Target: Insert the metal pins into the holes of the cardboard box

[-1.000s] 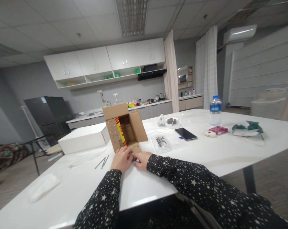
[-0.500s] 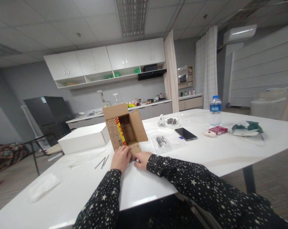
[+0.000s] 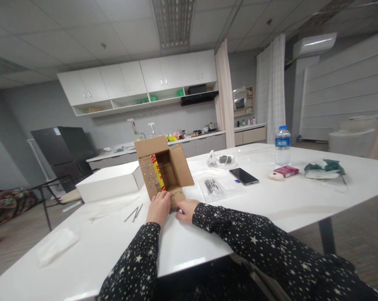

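An open cardboard box [image 3: 149, 175] stands on the white table in front of me, its flaps spread and a yellow-and-red strip running down it. Small shiny round bits [image 3: 149, 169] dot the left flap, and a few more sit on the lower flap. My left hand [image 3: 159, 207] lies with bent fingers over the lower flap, gripping the box there. Close beside it, my right hand [image 3: 187, 210] has its fingers closed at the box's lower front edge; what is between them is hidden. Left of the hands lie thin dark metal rods [image 3: 135, 213].
A white box [image 3: 109, 184] stands behind on the left, with crumpled white plastic [image 3: 57, 246] nearer me. To the right are a clear bag of small dark parts [image 3: 211, 187], a phone [image 3: 243, 176], a water bottle [image 3: 283, 146], a pink packet [image 3: 286, 171] and a green-and-white bundle [image 3: 325, 169].
My left hand has shifted very slightly right and its fingers have moved a little on the lower flap. The right hand and the box look unmoved.
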A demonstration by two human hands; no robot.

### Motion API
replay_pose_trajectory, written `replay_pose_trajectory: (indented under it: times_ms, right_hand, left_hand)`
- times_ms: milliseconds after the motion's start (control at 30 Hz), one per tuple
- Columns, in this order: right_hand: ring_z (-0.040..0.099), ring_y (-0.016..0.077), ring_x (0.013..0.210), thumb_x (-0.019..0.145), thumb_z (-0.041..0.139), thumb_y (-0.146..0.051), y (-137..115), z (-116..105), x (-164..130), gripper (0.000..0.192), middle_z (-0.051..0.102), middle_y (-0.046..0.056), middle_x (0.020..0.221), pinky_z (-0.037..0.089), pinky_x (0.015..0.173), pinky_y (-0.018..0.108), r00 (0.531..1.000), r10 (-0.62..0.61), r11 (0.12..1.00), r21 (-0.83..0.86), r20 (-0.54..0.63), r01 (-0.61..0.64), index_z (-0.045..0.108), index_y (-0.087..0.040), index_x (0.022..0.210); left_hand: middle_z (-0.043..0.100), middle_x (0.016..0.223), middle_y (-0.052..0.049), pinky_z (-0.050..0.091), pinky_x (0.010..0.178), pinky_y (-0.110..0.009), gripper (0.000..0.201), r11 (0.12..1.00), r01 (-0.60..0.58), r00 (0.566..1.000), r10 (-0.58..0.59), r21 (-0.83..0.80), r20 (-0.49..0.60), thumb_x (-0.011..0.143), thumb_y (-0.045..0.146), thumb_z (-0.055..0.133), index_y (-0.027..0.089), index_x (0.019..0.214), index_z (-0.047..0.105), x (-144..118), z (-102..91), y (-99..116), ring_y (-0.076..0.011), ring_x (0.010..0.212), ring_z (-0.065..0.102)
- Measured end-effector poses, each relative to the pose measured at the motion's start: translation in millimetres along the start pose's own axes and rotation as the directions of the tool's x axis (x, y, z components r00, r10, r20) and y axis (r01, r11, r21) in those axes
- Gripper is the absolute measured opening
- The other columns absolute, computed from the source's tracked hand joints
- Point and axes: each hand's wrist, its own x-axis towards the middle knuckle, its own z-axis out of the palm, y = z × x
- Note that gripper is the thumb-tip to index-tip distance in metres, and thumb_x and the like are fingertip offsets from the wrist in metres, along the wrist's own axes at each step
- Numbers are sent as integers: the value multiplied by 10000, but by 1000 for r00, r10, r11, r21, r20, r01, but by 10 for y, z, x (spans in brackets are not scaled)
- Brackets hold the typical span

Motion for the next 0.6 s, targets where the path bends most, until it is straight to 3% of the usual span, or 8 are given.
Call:
replay_pose_trajectory:
  times_ms: [300, 600]
  right_hand:
    - [629, 220, 794, 744, 544, -362, -17, -11, -2, 305, 673, 54, 801, 456, 668, 308, 1000, 16, 1000, 0, 6, -16, 658, -208, 980]
    - [635, 225, 803, 746, 545, -361, -18, -9, -2, 294, 674, 49, 804, 449, 657, 296, 1000, 15, 1000, 10, 3, -15, 657, -213, 975]
  left_hand:
    - [605, 1017, -91, 397, 795, -360, 301, 993, -10, 1000, 8, 115, 23, 855, 112, 386, 190, 1067, 585, 22, -96, 90, -230, 953, 541]
    - [594, 998, -101, 384, 794, -367, 306, 991, -20, 999, 16, 131, 31, 838, 79, 381, 187, 1048, 575, 38, -115, 119, -236, 935, 532]
